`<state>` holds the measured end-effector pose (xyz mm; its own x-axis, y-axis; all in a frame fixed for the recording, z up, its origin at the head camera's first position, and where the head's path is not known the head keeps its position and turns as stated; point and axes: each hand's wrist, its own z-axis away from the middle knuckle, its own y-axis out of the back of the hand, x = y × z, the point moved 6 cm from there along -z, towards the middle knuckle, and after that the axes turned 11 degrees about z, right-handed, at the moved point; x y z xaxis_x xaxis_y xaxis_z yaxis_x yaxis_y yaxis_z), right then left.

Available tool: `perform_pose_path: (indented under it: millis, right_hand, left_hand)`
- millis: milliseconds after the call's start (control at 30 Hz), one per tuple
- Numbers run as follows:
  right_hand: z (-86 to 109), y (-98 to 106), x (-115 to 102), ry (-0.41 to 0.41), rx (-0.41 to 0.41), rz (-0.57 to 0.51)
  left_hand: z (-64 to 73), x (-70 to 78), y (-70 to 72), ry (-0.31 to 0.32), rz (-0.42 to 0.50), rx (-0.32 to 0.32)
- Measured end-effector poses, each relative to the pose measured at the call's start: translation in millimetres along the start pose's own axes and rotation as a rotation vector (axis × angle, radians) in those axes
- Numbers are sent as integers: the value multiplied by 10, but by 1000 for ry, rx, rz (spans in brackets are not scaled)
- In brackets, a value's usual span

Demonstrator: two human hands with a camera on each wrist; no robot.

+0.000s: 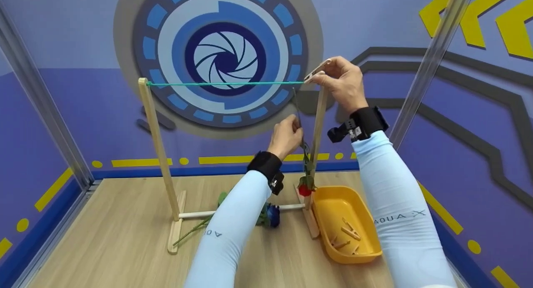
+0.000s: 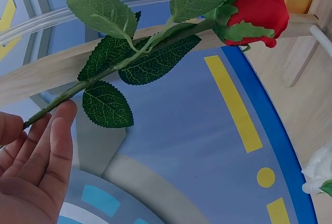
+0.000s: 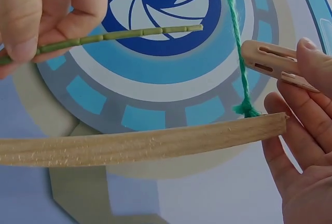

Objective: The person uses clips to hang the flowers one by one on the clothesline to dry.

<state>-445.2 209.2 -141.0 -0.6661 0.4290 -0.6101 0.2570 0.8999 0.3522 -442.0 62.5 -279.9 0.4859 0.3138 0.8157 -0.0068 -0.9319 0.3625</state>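
A red rose (image 1: 305,190) hangs head down, its bloom below my left hand (image 1: 287,136). The thumb and fingers of that hand pinch the green stem (image 3: 119,35), leaving its cut end pointing up, beside the green string (image 1: 225,84). My right hand (image 1: 347,81) pinches a wooden clothespin (image 3: 267,60) at the string's right end. In the right wrist view the clothespin's tip is right at the string, near the knot on the wooden post (image 3: 145,149). Several green leaves (image 2: 158,60) grow along the rose stem.
The string spans a wooden frame with a left post (image 1: 156,146). A yellow tray (image 1: 333,204) with several clothespins (image 1: 350,231) stands by the right foot. A blue rose (image 1: 272,216) lies near the white crossbar (image 1: 195,214), partly behind my left forearm. A white flower (image 2: 319,169) shows in the left wrist view.
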Motion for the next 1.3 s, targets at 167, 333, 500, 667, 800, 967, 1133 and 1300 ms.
perform_pose_path:
  millis: [167,333,500,667,800,967,1133,1300]
  right_hand:
    - [-39,-11,71,-19,32,-110]
    - [-40,-55,123,-44,26,-94]
    - [-22,-82,115,-61,22,-26]
    - [-22,-95,90,-54,27,51]
    - [-29,-106,76,-50,21,65]
    - [-45,-129,87,-61,2,70]
    - [-47,-145,93,-53,-22,95]
    - [-31,-148,64,-37,-38,123]
  left_hand:
    - [-27,3,-12,-9,3,-3]
    - [-50,30,-4,-25,15,-1]
    - [-56,68,15,-46,4,3]
    - [-56,86,38,-90,-13,24]
    - [-66,118,56,-114,-15,36]
    - [-66,141,65,-123,-22,31]
    - [-61,135,71,-119,-32,20]
    - [-67,119,92,-108,-31,28]
